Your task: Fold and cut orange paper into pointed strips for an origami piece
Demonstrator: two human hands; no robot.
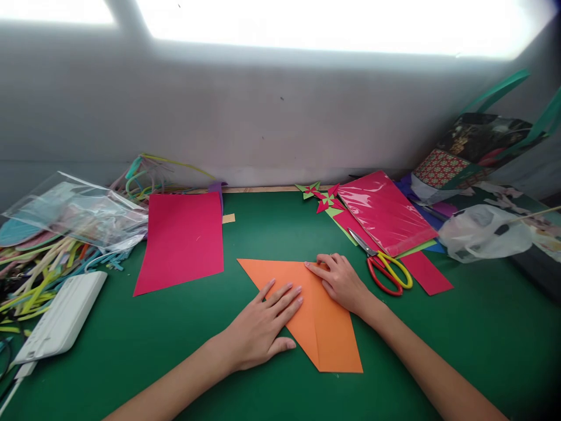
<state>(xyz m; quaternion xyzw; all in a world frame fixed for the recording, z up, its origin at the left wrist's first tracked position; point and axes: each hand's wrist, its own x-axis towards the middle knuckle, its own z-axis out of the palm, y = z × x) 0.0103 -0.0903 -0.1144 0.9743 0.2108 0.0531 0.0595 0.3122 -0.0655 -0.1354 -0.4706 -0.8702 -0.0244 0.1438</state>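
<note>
A sheet of orange paper (335,333) lies on the green table with its left part folded over into a slanted, pointed flap. A vertical crease runs down its middle. My left hand (263,327) rests flat on the flap, fingers spread. At the paper's top edge, my right hand (342,283) presses with its index fingertip near the crease; its other fingers are bent but apart. Close to the right hand lie scissors (385,266) with one red and one yellow handle loop, blades slightly apart.
A crimson sheet (184,240) lies left; a plastic-wrapped crimson pack (385,213) is at right. Folded paper flowers (322,196) sit near the wall. Paper strips (39,275), a white power strip (65,316), a plastic bag (486,231) and a patterned bag (456,166) occupy the sides.
</note>
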